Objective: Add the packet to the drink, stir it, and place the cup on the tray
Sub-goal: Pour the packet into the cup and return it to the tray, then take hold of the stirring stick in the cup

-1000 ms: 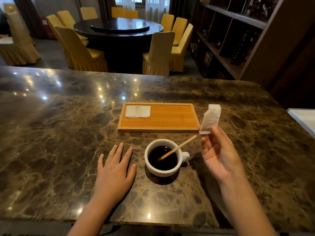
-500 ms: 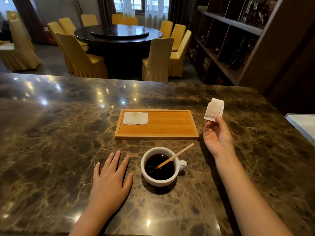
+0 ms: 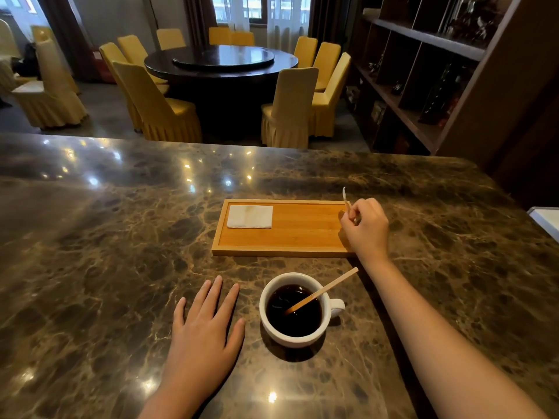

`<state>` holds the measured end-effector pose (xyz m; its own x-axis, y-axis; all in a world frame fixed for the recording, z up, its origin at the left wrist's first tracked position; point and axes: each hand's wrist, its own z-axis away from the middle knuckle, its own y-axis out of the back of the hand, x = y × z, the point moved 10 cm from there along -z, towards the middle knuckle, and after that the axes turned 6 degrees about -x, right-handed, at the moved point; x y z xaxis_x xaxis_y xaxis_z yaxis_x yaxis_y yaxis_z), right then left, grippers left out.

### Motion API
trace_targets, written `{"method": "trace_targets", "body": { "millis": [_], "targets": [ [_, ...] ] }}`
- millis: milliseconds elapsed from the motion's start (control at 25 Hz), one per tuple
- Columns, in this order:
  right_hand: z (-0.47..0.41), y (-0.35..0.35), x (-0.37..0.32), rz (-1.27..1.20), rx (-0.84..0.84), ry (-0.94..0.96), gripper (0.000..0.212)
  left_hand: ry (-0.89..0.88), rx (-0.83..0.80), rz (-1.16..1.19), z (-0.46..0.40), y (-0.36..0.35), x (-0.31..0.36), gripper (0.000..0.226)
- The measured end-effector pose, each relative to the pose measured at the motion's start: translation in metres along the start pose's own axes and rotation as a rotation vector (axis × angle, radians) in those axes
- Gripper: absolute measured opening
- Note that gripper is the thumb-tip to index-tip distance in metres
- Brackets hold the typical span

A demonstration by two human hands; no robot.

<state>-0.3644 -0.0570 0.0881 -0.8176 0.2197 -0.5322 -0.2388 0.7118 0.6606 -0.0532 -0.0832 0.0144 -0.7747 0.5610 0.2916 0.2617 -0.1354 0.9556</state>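
Paper packet (image 3: 345, 197) pinched in right hand (image 3: 367, 226); left hand (image 3: 202, 334) flat on marble (image 3: 90, 252).

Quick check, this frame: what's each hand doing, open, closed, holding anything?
Left hand: open, flat on the counter, holding nothing.
Right hand: closed, pinching the packet over the tray.

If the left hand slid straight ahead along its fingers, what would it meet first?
The left hand lies flat, fingers pointing away, slightly right. First contact would likely be the tray's near-left corner; it would pass left of the cup.
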Motion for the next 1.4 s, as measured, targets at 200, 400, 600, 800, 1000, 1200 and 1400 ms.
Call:
{"method": "trace_targets", "body": {
  "millis": [200, 400, 600, 800, 1000, 1200, 1400],
  "targets": [
    [-0.008, -0.035, -0.011, 0.195, -0.204, 0.076, 0.012, -0.004, 0.004, 0.011, -0.001, 0.0, 0.0, 0.062],
    [-0.008, -0.043, -0.011, 0.276, -0.289, 0.063, 0.017, -0.011, 0.015, 0.0, 0.0, 0.0, 0.0, 0.061],
    [0.001, -0.038, -0.016, 0.318, -0.307, 0.138, 0.024, -0.015, 0.022, -0.013, 0.0, -0.001, 0.0, 0.061],
    [0.006, -0.044, -0.005, 0.301, -0.428, 0.091, 0.033, -0.018, 0.032, -0.002, 0.001, 0.0, 0.0, 0.06],
    [0.008, -0.037, -0.008, 0.271, -0.42, 0.124, 0.032, -0.023, 0.025, -0.005, 0.001, -0.001, 0.001, 0.061],
    [0.025, 0.01, -0.02, 0.018, -0.289, 0.014, 0.03, -0.027, 0.017, -0.013, 0.0, 0.0, 0.002, 0.062],
    [0.085, 0.031, -0.034, -0.417, -0.423, -0.267, 0.037, -0.042, 0.012, -0.006, 0.001, 0.0, 0.003, 0.062]
  ]
}}
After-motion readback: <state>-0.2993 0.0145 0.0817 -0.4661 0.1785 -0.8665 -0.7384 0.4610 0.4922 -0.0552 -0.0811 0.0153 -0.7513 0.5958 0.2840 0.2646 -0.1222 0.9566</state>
